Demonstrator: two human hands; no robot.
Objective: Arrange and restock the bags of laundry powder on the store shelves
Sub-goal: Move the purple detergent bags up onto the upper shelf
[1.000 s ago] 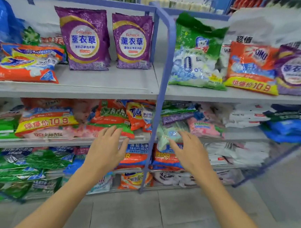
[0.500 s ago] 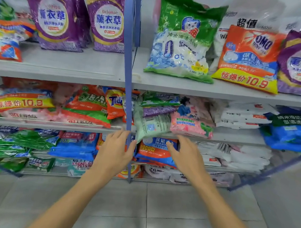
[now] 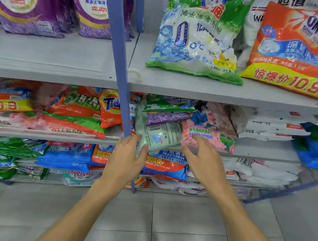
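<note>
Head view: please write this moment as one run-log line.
left hand: open at pale green bag; right hand: open at pink bag

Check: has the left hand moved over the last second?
Yes. The left hand went right: earlier left of the blue post, it now overlaps it, at the pale green bag.

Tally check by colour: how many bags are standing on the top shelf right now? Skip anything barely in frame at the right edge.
purple bags: 2
green bag: 1
orange bag: 1
white bag, behind those two: 1
Total: 5
</note>
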